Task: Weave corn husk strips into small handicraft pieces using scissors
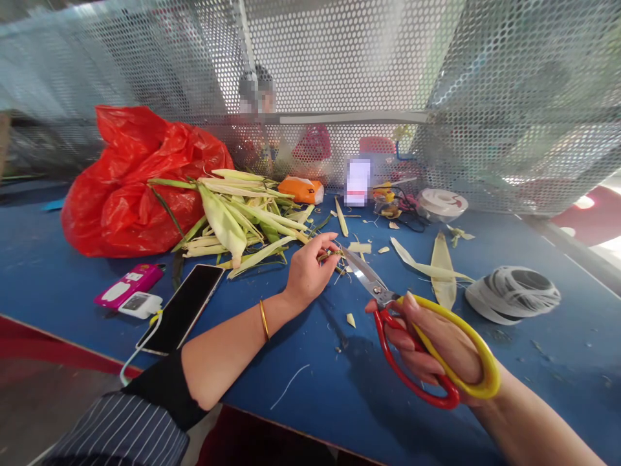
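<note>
Your right hand [436,349] is gripping the scissors [388,301], clamped through the loops. Just beyond their tip, your left hand [305,268] is pinching a green stem [330,254] on the worktop [339,388]. Blades are pointing at that hand, so a hasty snip is risking a nick.

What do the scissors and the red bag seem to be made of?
The scissors: the blades look like bare steel, grey and shiny; the handle loops look like glossy plastic or coated metal, one yellow, one red. The red bag: thin plastic film, probably, as it is crumpled and glossy.
</note>
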Action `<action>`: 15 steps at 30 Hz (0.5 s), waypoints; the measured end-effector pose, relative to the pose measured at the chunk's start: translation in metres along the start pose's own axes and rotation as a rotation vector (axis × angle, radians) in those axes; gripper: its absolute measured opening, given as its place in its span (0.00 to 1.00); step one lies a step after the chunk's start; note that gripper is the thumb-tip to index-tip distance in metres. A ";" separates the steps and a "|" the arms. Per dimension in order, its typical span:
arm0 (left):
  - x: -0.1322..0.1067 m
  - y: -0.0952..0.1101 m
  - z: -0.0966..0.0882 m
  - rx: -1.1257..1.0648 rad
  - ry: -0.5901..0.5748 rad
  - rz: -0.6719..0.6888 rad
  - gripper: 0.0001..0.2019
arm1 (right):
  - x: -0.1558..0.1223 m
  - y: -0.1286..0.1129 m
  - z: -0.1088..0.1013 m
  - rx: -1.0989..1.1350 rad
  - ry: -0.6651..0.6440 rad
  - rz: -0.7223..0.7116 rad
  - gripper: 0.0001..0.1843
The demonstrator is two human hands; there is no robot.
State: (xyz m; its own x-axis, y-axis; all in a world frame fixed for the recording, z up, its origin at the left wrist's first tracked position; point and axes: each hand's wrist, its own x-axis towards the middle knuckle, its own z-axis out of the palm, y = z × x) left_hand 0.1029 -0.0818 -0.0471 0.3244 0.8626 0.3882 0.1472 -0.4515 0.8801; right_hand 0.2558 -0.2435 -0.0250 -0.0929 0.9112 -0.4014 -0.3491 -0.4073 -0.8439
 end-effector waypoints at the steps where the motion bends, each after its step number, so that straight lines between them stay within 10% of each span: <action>1: 0.001 -0.001 0.001 -0.045 0.007 -0.045 0.17 | 0.001 0.001 0.000 -0.042 0.018 -0.060 0.30; 6: 0.003 -0.001 0.001 -0.564 -0.014 -0.570 0.08 | 0.008 0.001 -0.013 -0.460 0.377 -0.372 0.32; 10: 0.000 0.004 0.000 -0.916 -0.037 -0.821 0.04 | 0.016 0.003 -0.023 -1.223 0.763 -0.286 0.27; 15: -0.003 0.008 0.000 -1.062 -0.023 -0.837 0.05 | 0.024 0.013 -0.014 -1.775 0.710 -0.114 0.14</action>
State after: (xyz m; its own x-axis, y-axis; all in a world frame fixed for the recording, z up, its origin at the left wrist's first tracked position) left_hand 0.1031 -0.0885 -0.0411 0.5112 0.7808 -0.3593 -0.4775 0.6056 0.6366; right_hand 0.2619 -0.2274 -0.0504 0.3611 0.9325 0.0112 0.9322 -0.3606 -0.0296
